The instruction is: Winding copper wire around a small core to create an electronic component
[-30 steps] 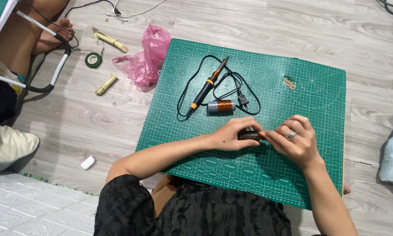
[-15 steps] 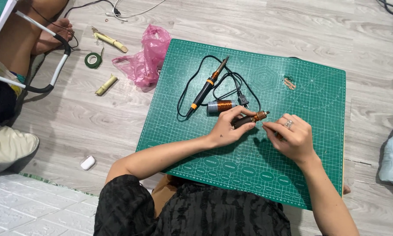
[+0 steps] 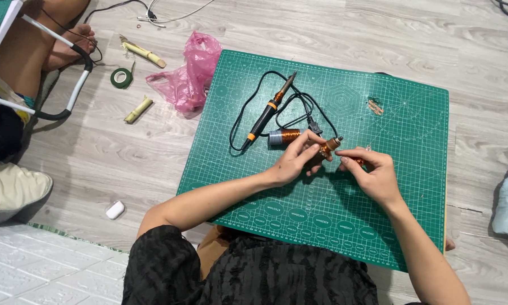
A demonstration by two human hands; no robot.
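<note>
Over the middle of the green cutting mat (image 3: 378, 226), just beside the copper-wire spool (image 3: 284, 137) and soldering iron (image 3: 263, 118), the left hand (image 3: 292, 162) pinches a small copper-wound coil (image 3: 328, 148) while the right hand (image 3: 372, 174), fingertips narrowed, seemingly feeds fine wire, a winding step demanding steady tension.

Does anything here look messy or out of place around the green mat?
Mostly tidy. The soldering iron lies on the cutting mat with its black cord loosely tangled beside it. A crumpled pink plastic bag and two bamboo-like sticks lie scattered on the floor.
</note>
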